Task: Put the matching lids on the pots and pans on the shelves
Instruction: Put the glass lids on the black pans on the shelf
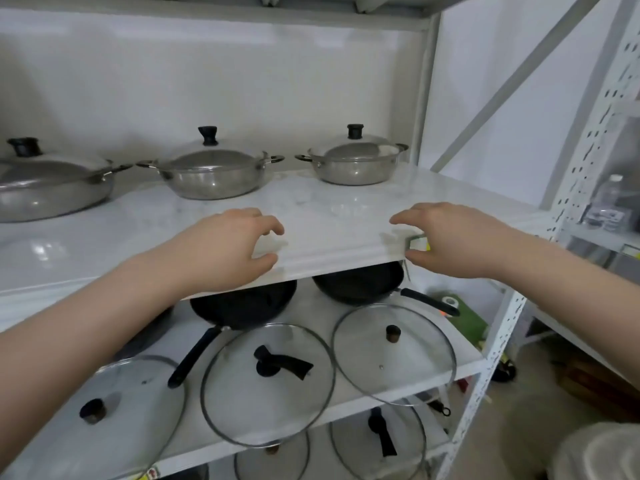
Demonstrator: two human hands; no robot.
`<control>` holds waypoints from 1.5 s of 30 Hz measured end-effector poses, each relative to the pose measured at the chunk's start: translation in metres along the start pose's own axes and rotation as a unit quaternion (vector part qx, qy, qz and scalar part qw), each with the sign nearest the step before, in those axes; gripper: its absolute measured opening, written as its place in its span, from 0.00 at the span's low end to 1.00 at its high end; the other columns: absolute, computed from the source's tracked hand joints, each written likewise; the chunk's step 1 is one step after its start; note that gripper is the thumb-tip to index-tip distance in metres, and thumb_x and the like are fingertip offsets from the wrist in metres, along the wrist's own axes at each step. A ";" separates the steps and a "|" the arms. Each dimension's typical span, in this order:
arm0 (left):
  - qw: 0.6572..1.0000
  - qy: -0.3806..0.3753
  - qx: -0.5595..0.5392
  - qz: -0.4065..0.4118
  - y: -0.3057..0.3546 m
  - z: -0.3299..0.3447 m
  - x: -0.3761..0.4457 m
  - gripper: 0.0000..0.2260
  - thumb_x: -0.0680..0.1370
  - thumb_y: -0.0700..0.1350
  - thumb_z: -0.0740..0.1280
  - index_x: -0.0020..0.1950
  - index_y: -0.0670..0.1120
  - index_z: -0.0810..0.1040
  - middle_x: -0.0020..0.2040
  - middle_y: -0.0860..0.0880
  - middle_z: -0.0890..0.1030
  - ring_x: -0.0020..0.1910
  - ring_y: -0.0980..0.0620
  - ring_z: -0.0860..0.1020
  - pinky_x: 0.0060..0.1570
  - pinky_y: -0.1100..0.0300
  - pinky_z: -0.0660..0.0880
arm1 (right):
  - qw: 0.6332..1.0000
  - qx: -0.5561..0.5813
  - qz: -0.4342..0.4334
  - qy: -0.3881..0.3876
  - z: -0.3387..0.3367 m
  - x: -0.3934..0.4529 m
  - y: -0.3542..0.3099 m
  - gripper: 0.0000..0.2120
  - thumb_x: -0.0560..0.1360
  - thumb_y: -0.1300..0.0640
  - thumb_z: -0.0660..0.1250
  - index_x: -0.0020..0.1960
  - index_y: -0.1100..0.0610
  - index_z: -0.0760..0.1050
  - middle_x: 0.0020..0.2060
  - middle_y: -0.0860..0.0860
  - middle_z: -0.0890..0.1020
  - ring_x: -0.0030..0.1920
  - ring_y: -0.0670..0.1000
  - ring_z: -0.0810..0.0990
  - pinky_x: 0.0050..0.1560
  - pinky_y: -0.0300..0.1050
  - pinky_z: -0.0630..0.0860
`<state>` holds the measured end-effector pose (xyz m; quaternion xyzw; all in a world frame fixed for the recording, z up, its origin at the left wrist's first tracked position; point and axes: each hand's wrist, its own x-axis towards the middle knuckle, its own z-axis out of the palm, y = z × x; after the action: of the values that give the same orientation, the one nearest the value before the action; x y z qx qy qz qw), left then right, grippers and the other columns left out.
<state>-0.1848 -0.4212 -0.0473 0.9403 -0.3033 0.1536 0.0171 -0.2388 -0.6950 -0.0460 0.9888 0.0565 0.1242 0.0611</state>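
Three steel pots with steel lids stand on the upper shelf (329, 209): a large one (52, 188) at left, a middle one (211, 174), a small one (353, 161) at right. On the shelf below, two black pans (249, 306) (360, 282) sit at the back, uncovered. Three glass lids lie in front of them: left (131, 410), middle (266, 382), right (394, 351). My left hand (225, 247) and my right hand (450, 240) hover over the upper shelf's front edge, fingers loosely curled, holding nothing.
More glass lids (377, 441) lie on a lower shelf. A white perforated shelf post (498, 344) runs down at right. A second rack at far right holds a plastic bottle (609, 202). A small green label (417, 242) sits on the shelf edge.
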 end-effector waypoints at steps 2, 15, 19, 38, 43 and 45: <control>1.000 -0.006 -0.015 0.015 0.014 0.007 -0.011 0.17 0.77 0.53 0.63 0.65 0.54 0.72 0.58 0.53 0.76 0.58 0.52 0.75 0.59 0.57 0.72 | 1.000 0.000 0.004 -0.009 0.005 -0.018 0.000 0.25 0.75 0.51 0.63 0.72 0.47 0.63 0.66 0.49 0.73 0.63 0.53 0.73 0.58 0.50 0.74; 0.992 -0.103 -0.073 0.011 0.086 0.114 -0.030 0.22 0.78 0.53 0.61 0.72 0.53 0.65 0.67 0.54 0.72 0.67 0.53 0.70 0.63 0.61 0.66 | 0.995 0.020 0.040 -0.088 0.111 -0.080 0.046 0.26 0.75 0.50 0.62 0.72 0.46 0.62 0.62 0.49 0.75 0.60 0.53 0.75 0.55 0.49 0.76; 0.990 -0.113 -0.075 -0.045 0.104 0.167 -0.018 0.25 0.77 0.52 0.63 0.74 0.51 0.63 0.70 0.50 0.70 0.70 0.50 0.68 0.67 0.56 0.68 | 0.994 0.023 0.044 -0.099 0.161 -0.078 0.079 0.26 0.75 0.50 0.61 0.72 0.51 0.62 0.61 0.52 0.75 0.60 0.56 0.75 0.55 0.53 0.76; 0.948 -0.043 -0.206 -0.237 0.170 0.353 0.051 0.24 0.77 0.53 0.63 0.71 0.47 0.67 0.67 0.47 0.74 0.66 0.48 0.72 0.64 0.56 0.69 | 0.998 0.050 0.042 -0.019 0.347 -0.012 0.162 0.23 0.76 0.52 0.63 0.68 0.58 0.67 0.63 0.56 0.74 0.60 0.58 0.73 0.55 0.55 0.76; 0.929 -0.039 -0.262 -0.259 0.174 0.390 0.082 0.24 0.76 0.56 0.63 0.70 0.50 0.68 0.63 0.52 0.77 0.59 0.54 0.76 0.57 0.61 0.72 | 0.999 0.034 0.038 0.010 0.377 0.025 0.171 0.23 0.76 0.52 0.63 0.67 0.60 0.67 0.61 0.57 0.74 0.59 0.59 0.73 0.52 0.53 0.73; 0.928 -0.040 -0.271 -0.253 0.176 0.402 0.096 0.25 0.76 0.56 0.64 0.71 0.50 0.67 0.64 0.52 0.76 0.54 0.56 0.77 0.51 0.64 0.71 | 0.999 0.026 0.044 0.013 0.388 0.041 0.177 0.23 0.75 0.51 0.63 0.67 0.60 0.68 0.60 0.58 0.74 0.58 0.59 0.73 0.53 0.54 0.74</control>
<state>-0.1004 -0.6692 -0.4118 0.9508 -0.0860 0.0181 0.2970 -0.0841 -0.9062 -0.3855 0.9899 0.0169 0.1378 0.0295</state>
